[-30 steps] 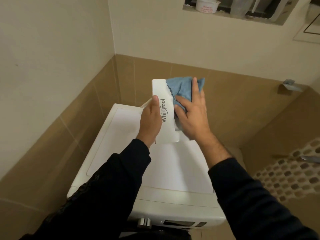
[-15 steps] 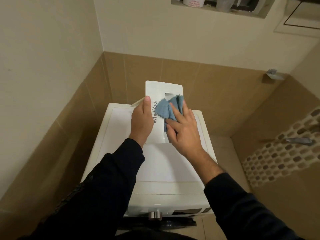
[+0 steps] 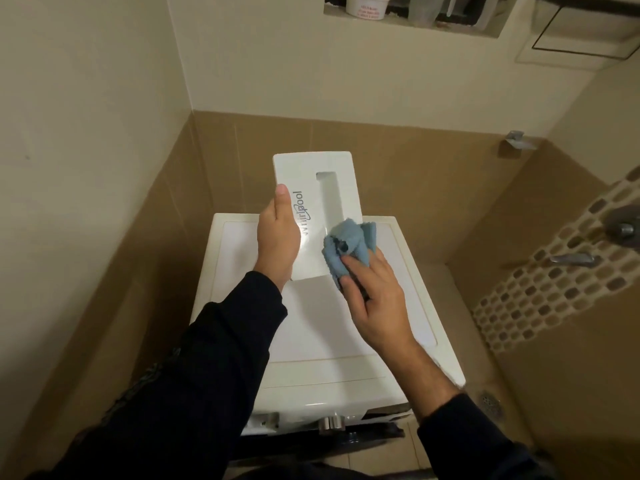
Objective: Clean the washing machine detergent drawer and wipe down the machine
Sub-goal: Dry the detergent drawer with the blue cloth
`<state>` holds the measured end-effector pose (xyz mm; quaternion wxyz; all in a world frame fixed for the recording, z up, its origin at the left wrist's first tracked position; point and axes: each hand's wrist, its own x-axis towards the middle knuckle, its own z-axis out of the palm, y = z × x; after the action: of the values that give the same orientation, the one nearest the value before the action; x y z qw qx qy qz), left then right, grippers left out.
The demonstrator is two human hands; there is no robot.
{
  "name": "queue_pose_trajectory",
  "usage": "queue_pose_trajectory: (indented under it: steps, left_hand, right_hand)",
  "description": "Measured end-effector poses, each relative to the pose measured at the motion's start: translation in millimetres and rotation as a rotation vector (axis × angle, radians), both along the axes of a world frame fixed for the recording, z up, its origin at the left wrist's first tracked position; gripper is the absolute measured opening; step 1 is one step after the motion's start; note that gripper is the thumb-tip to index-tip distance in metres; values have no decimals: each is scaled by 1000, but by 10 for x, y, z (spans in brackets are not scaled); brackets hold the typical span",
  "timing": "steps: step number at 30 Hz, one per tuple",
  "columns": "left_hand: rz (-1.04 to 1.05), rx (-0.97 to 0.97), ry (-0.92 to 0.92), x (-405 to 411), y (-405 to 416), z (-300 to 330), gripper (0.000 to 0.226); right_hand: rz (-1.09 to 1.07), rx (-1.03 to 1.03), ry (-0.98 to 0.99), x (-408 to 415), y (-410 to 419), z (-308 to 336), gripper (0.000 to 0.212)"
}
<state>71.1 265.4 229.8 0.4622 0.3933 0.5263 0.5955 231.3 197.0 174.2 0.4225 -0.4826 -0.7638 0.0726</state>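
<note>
We hold a white detergent drawer [image 3: 320,188] above the washing machine [image 3: 346,341], its front panel facing us with the grey "Whirlpool" lettering running lengthwise and a recessed handle slot beside it. Our left hand [image 3: 278,239] is clamped on the drawer's left edge, thumb laid along the panel next to the lettering, the rest of the fingers hidden behind it. Our right hand [image 3: 372,289] grips a bunched blue cloth [image 3: 348,244], pressing it against the lower right part of the panel, at the near end of the handle slot. Both arms wear dark sleeves [image 3: 221,358]. The machine stands below in a corner of tan-tiled walls [image 3: 415,174], its flat white top bare and its control knob [image 3: 329,422] showing at the front edge. A mosaic tile strip [image 3: 540,292] runs down the wall at right, with metal taps [image 3: 575,259] fixed to it. A floor drain [image 3: 490,400] lies just beside the machine's right corner. A wall niche [image 3: 415,26] above holds a white tub [image 3: 367,6] and other containers too dim to identify.
</note>
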Motion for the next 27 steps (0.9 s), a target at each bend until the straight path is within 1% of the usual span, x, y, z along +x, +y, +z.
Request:
queue_pose_trajectory:
  steps: [3, 6, 8, 10, 13, 17, 20, 21, 22, 25, 26, 27]
  left_hand:
    - [-38, -18, -31, 14, -54, -21, 41]
    - [-46, 15, -1, 8, -103, 41, 39]
    - [-37, 34, 28, -22, -111, 74, 39]
    - [-25, 38, 55, -68, -98, 132, 39]
    - [-16, 52, 65, -151, -68, 203, 39]
    - [-19, 39, 31, -194, -58, 234, 39]
    - [-1, 20, 17, -204, -49, 216, 40]
    - [12, 9, 8, -224, -38, 219, 41]
    - [25, -6, -8, -253, -27, 226, 42]
    - [46, -34, -96, -350, 14, 222, 42]
    - [45, -30, -89, -371, 14, 217, 42]
    - [42, -24, -61, -373, 6, 205, 41]
  right_hand:
    - [-57, -32, -108, -48, 172, 197, 50]
    - [-114, -27, -228, -93, 414, 368, 54]
    - [-144, -53, -262, -136, 547, 442, 55]
    - [-105, -83, -227, -193, 642, 496, 56]
    - [-17, -116, -92, -292, 706, 569, 54]
    - [-57, -91, -15, -387, 754, 701, 48]
    - [-86, -168, 28, -390, 797, 798, 45]
    - [-109, -196, 79, -375, 805, 827, 43]
    - [-137, -227, 176, -349, 806, 850, 42]
    - [-186, -331, 596, -231, 773, 924, 37]
    - [-201, -349, 685, -190, 767, 972, 36]
    - [-217, -343, 732, -144, 777, 1035, 35]
